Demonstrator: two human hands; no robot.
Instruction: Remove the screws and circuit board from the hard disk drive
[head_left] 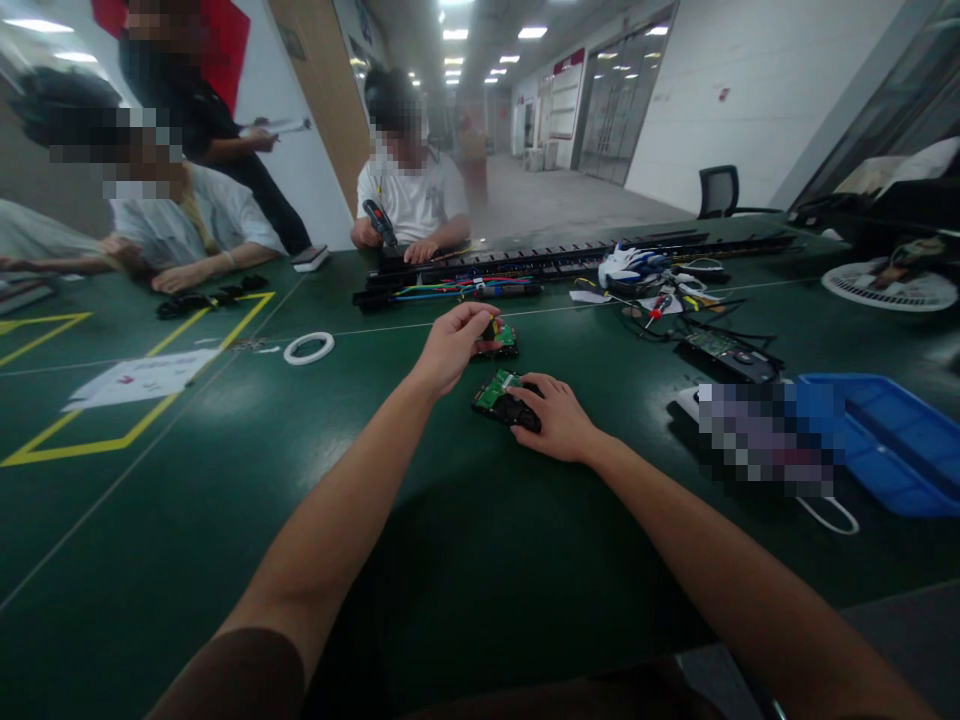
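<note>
My left hand (pixel 452 345) is closed in a pinch on a small tool whose dark tip shows at my fingertips, just above a green circuit board (pixel 504 340) lying on the dark green table (pixel 225 470). My right hand (pixel 556 418) lies over a black hard drive (pixel 501 398) with a green board on top, fingers curled on its right end and holding it down. Both forearms reach in from the bottom of the view.
A blue plastic tray (pixel 892 440) stands at the right. Another drive (pixel 724 352), a screwdriver (pixel 658 306), cables and a long black rack (pixel 570 262) lie beyond. A white tape ring (pixel 308 348) and paper (pixel 142 378) lie left. Other people sit across the table.
</note>
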